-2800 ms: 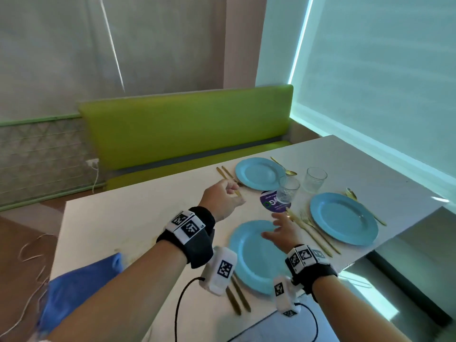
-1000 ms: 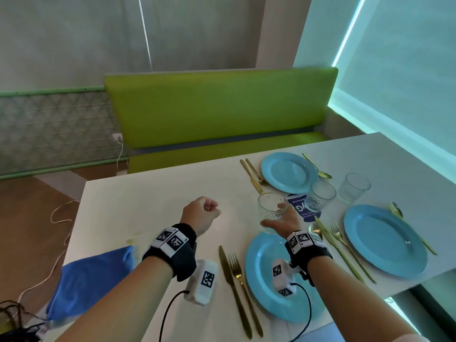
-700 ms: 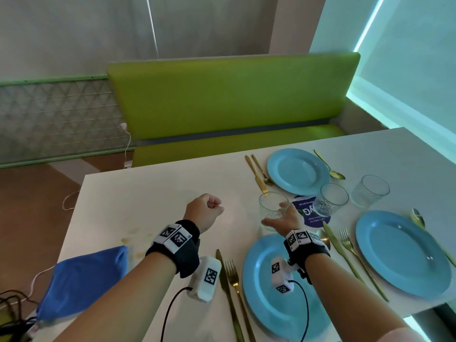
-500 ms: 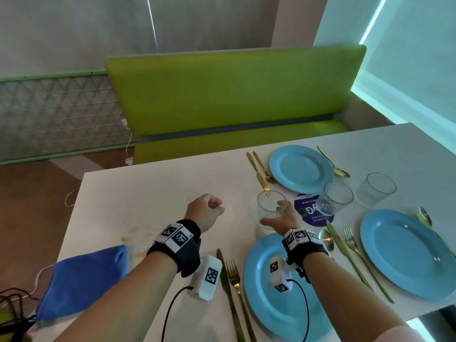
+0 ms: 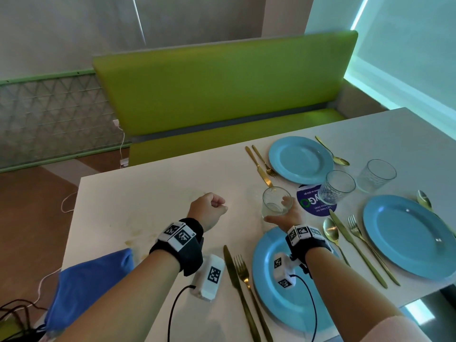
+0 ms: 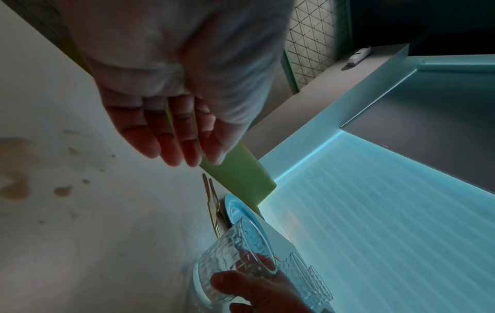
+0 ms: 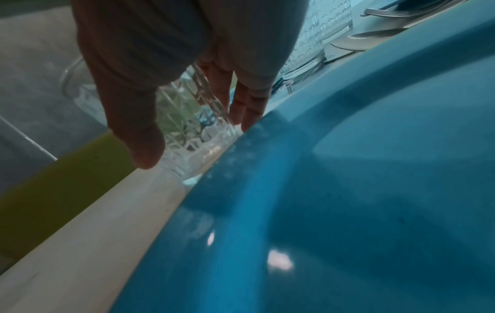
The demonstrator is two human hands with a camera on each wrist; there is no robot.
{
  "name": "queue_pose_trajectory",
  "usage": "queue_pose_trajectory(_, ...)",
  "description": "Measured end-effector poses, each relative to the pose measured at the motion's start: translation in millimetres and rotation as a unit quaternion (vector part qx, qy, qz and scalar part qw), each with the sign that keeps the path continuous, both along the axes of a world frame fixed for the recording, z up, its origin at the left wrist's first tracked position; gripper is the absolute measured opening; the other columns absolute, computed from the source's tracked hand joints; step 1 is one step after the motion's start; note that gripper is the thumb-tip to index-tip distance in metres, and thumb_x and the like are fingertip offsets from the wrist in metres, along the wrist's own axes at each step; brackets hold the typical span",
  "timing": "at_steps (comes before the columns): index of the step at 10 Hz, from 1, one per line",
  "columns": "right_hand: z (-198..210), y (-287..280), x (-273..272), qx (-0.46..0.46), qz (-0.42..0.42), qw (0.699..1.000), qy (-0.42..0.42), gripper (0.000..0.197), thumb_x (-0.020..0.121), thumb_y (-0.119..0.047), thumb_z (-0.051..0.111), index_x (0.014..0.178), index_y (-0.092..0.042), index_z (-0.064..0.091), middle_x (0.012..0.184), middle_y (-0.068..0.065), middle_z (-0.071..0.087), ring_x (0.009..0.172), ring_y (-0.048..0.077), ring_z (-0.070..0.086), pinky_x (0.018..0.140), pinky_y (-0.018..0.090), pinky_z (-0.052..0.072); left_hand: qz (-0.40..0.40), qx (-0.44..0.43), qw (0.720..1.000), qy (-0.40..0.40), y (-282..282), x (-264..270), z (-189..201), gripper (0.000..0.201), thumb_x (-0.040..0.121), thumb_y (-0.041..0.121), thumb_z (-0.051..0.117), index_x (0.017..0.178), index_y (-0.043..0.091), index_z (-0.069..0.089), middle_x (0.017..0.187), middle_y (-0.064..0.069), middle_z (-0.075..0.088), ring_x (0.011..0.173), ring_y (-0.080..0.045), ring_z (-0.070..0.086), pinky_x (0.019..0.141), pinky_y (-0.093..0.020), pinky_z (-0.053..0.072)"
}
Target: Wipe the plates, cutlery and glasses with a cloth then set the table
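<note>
My right hand [image 5: 283,215] grips a clear patterned glass [image 5: 275,202] from the side, just past the far rim of the near blue plate [image 5: 271,287]. The right wrist view shows the thumb and fingers around the glass [image 7: 192,127], its base low by the plate rim [image 7: 267,169]. I cannot tell whether it touches the table. My left hand [image 5: 209,211] hovers over the white table [image 5: 153,193], fingers [image 6: 174,137] loosely curled and holding nothing. A blue cloth [image 5: 86,282] lies at the table's near left corner.
Two more blue plates [image 5: 299,159] [image 5: 407,233] lie set with gold cutlery. Two glasses [image 5: 336,186] [image 5: 376,175] stand by a purple round mat [image 5: 313,204]. A knife [image 5: 234,280] and fork [image 5: 246,275] lie left of the near plate. Brown stains [image 5: 138,233] mark the table. A green bench [image 5: 222,95] is beyond.
My right hand has taken one glass from the group by the purple mat and brought it left, to the far rim of the near plate. My left hand has curled and drawn back.
</note>
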State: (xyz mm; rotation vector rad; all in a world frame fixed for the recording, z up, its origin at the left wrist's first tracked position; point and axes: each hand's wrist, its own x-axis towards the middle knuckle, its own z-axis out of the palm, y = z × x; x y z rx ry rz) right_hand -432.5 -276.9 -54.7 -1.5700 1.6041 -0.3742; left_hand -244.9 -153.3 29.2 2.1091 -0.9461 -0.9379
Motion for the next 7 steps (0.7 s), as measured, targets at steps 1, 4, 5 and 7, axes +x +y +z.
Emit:
queue_pose_trajectory(1,3.7,0.0,0.4,0.009,0.001,1.0,0.018,0.091,0.057,-0.021,0.087,0.132,-0.01,0.037,0.132,0.011,0.051,0.123,0.028,0.048,0.102,0.035,0.039,-0.004,0.003,1.0,0.003,2.2,1.2,0.7,0.019,0.088,0.019,0.061,0.105,0.011,0.061,0.098,-0.002,0.059,0.09,-0.017,0.055,0.083,-0.023,0.043)
queue_pose_trajectory(4,21.0,5.0,-5.4,0.044,-0.02,0.997,0.062,0.113,0.057,-0.017,0.087,0.145,-0.009,0.017,0.145,0.015,0.038,0.134,0.03,0.036,0.111,0.039,0.033,-0.007,0.016,1.0,0.009,17.3,3.8,5.3,0.021,0.089,0.018,0.061,0.109,0.011,0.06,0.099,-0.001,0.058,0.091,-0.016,0.056,0.078,-0.022,0.042)
queue_pose_trajectory(5,31.1,5.8,-12.0,0.024,-0.024,0.996,0.087,0.105,0.062,-0.015,0.084,0.144,-0.009,0.019,0.143,0.014,0.041,0.132,0.03,0.039,0.107,0.037,0.034,-0.016,0.013,1.0,0.008,19.8,5.5,6.1,0.022,0.088,0.019,0.062,0.109,0.011,0.06,0.102,-0.003,0.059,0.091,-0.017,0.056,0.078,-0.022,0.042)
queue_pose_trajectory(7,76.3,20.7,-24.6,-0.027,-0.061,0.994,0.087,0.086,0.066,-0.02,0.081,0.136,-0.009,0.034,0.13,0.012,0.055,0.123,0.029,0.049,0.101,0.035,0.041,-0.067,0.013,0.998,-0.011,23.3,1.5,22.9,0.024,0.087,0.021,0.063,0.109,0.011,0.061,0.108,-0.006,0.063,0.099,-0.022,0.059,0.085,-0.028,0.046)
